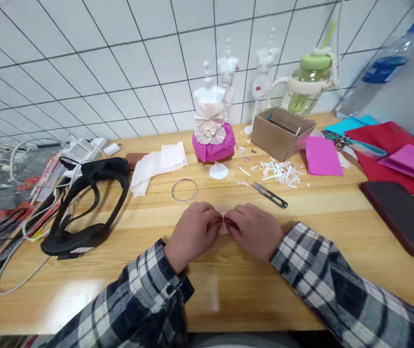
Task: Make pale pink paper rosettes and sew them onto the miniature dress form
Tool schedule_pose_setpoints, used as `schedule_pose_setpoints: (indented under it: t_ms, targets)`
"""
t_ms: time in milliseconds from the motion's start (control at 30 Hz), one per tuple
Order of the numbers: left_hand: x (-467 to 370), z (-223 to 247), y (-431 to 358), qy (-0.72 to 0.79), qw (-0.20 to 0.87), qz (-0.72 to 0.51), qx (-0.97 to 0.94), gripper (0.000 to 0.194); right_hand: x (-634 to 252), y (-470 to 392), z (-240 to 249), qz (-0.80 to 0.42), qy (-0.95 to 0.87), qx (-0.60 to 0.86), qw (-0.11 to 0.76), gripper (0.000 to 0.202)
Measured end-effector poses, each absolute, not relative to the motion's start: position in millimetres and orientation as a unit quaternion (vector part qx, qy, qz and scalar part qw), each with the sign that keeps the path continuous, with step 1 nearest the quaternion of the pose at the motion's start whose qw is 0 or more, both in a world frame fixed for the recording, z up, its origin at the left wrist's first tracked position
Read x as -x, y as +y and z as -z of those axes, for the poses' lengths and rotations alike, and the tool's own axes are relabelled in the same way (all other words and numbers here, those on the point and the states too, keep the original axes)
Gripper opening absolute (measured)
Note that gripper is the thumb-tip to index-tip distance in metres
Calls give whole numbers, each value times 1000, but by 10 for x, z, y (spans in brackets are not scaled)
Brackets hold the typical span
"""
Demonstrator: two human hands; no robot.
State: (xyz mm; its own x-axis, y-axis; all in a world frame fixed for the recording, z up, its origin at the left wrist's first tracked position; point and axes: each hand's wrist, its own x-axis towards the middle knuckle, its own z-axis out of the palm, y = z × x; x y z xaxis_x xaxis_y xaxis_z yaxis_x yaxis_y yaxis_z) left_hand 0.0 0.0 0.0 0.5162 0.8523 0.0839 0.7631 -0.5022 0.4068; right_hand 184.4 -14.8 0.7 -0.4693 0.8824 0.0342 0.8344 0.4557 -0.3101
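Between my two hands, low over the wooden table, is a small pale pleated paper fan (223, 227). My left hand (196, 231) pinches its left side, and my right hand (253, 228) pinches its right side; the fingers cover most of it. Beyond them stands a small white dress form (209, 96) on a round white base, wearing a pale pleated top with a rosette and a magenta paper skirt (214, 145). Thread snips (269, 195) lie past my right hand. A thin ring (184, 190) lies past my left hand.
White paper scraps (281, 172) lie beside a cardboard box (279, 133). Pale paper sheets (159, 164) and a black head strap (87, 208) are on the left. On the right are magenta paper (323, 155), a phone (402, 217), a green-lidded jug (308, 82) and a water bottle (380, 72).
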Motion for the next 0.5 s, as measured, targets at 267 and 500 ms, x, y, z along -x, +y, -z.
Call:
schedule_pose_setpoints:
  t_ms: [267, 500]
  targets:
    - [-12, -9, 25, 470, 168, -139, -855, 9, -1870, -101, -1, -142, -834, 521, 114, 18]
    - [-3, 3, 38, 468, 164, -134, -858, 9, -1889, -83, 4, -108, -853, 503, 86, 20]
